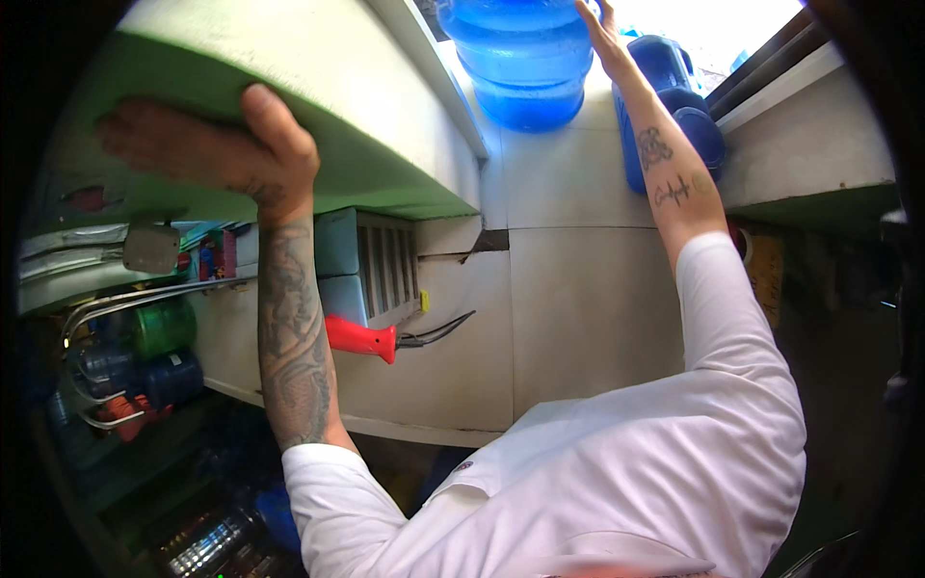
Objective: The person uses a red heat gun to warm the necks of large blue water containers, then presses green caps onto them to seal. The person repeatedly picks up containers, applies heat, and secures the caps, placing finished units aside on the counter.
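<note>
A large translucent blue water jug [524,65] stands on the tiled ledge at the top of the view. My right hand [605,32] is at the jug's right side, near what looks like its handle; the picture's top edge cuts it off, so its grip cannot be judged. At the left, my left hand [209,144] is raised with a flat palm and the thumb held out, holding nothing. It lies before the green face of a wall or overhead panel [376,173]; whether it touches that surface is unclear. My tattooed left forearm partly hides a red tool handle [361,339] with black cables.
Dark blue containers [654,65] stand beside my right forearm. Left of the tiled surface [578,303] are a slatted grey vent [390,267] and bent metal tubes [144,292], with green [166,329] and blue jugs [173,379] beyond. A pale ledge [802,144] runs at the right.
</note>
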Motion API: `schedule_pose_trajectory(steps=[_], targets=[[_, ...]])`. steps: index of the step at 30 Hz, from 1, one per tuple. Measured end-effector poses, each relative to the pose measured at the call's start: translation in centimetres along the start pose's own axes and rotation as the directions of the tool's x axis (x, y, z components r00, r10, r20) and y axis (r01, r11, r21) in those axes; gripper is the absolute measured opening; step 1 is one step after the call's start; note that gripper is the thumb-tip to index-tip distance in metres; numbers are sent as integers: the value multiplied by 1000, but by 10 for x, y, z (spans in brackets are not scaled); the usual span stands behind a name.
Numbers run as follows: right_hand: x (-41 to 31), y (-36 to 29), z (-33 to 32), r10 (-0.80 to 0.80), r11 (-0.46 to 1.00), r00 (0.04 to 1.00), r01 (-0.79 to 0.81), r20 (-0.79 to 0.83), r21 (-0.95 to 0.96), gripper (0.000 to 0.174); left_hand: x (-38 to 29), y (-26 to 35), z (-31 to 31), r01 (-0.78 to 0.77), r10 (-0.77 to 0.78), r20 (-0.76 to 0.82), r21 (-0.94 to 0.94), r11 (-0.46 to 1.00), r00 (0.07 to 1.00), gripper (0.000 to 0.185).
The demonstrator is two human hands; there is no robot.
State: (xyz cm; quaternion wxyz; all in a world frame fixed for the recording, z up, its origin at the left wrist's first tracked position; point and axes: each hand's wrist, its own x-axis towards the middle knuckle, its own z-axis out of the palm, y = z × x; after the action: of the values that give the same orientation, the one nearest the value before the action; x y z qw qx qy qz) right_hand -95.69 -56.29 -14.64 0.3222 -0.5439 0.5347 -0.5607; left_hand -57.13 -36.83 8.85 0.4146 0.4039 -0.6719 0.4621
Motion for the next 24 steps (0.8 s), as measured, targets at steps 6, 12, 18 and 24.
schedule_pose_trajectory(steps=[6,12,18,24], targets=[[34,14,110,-100,995,990,98,-98,-26,100,4,10,-9,61,-60,24,-47,997,998,88],[-26,-34,92,-205,928,820,336,534,-161,76,8,18,-8,35,-36,-28,-10,999,999,85],[-165,-45,-124,-511,514,857,360,59,-778,59,3,10,-7,43,-50,-56,-115,992,997,88],[-202,25,-163,-392,128,865,389,313,-912,81,5,40,-80,225,-180,144,-432,873,973,52]])
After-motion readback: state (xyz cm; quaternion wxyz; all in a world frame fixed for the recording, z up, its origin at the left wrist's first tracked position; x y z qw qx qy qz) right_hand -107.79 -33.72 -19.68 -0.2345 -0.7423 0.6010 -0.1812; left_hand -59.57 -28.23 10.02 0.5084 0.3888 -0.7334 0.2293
